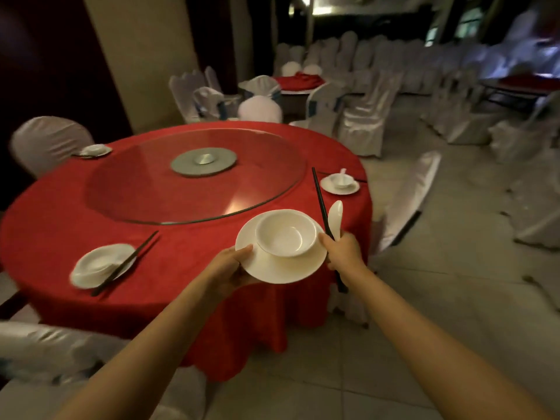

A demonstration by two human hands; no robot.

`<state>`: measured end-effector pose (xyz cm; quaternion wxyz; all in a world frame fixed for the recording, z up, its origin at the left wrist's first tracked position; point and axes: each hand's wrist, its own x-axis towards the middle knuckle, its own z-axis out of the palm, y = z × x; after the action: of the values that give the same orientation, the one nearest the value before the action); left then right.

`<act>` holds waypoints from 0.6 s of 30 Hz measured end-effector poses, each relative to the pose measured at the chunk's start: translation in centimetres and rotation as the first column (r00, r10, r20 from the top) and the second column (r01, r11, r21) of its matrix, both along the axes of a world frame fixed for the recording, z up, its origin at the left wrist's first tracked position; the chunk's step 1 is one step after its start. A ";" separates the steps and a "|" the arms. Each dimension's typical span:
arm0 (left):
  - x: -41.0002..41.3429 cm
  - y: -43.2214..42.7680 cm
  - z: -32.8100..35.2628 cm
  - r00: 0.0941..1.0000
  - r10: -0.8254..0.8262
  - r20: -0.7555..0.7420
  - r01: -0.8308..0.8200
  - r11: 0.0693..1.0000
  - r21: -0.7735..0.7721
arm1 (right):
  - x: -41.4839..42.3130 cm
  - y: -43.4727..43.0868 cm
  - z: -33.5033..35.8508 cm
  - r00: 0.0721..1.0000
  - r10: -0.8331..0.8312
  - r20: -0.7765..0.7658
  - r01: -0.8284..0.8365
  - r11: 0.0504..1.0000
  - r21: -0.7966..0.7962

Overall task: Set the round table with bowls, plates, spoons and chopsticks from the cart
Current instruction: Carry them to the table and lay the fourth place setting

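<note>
Plate [285, 268] bearing a bowl [285, 233], lower centre, is pinched by the left hand [233, 265]; the right hand [344, 253] grips chopsticks [323, 201] and spoon [335, 219]. Three settings [103, 265] seem laid on the round table [60, 213]; more likely remain.

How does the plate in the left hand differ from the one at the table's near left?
The held plate is gripped by the left hand; the near-left plate lies on the red table. Black chopsticks rest across the near-left plate; the held plate carries only a bowl. Both are white.
</note>
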<state>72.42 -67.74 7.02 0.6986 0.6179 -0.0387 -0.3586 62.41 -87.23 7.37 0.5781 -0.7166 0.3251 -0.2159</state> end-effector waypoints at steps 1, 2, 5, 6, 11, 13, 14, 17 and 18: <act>0.7 -2.1 0.0 0.999 -0.038 -0.001 0.038 0.999 0.003 | 0.0 -1.7 0.0 0.999 -0.037 -0.004 0.037 0.999 0.005; 1.4 -4.2 0.1 0.997 -0.076 0.002 0.076 0.997 0.008 | -0.1 -3.5 0.1 0.997 -0.073 -0.006 0.074 0.997 0.007; 3.0 -10.5 0.6 0.979 -0.200 0.031 0.200 0.980 0.018 | -0.6 -8.3 0.5 0.986 -0.168 0.017 0.167 0.986 0.022; 3.3 -12.7 0.8 0.971 -0.237 0.036 0.237 0.971 0.020 | -0.9 -9.9 0.6 0.979 -0.202 0.026 0.201 0.979 0.026; 3.2 -23.0 1.0 0.926 -0.377 0.020 0.377 0.926 0.030 | -3.3 -18.1 0.5 0.941 -0.338 0.027 0.337 0.941 0.029; 3.0 -27.3 1.0 0.903 -0.428 0.018 0.428 0.903 0.021 | -4.2 -21.7 0.5 0.925 -0.379 0.024 0.378 0.926 0.022; 2.8 -29.6 0.9 0.893 -0.450 0.019 0.450 0.893 0.017 | -4.7 -23.5 0.5 0.917 -0.398 0.025 0.397 0.917 0.019; 1.8 -36.4 0.6 0.871 -0.491 0.002 0.491 0.871 0.008 | -6.0 -29.5 0.3 0.894 -0.448 0.013 0.447 0.894 0.026; 1.6 -38.7 0.5 0.867 -0.498 -0.002 0.498 0.867 0.009 | -6.4 -31.6 0.2 0.891 -0.455 0.009 0.454 0.890 0.028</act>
<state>73.99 -106.46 7.50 0.5796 0.5904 -0.1954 -0.5266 56.03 -118.84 7.57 0.5232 -0.6116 0.4819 -0.3464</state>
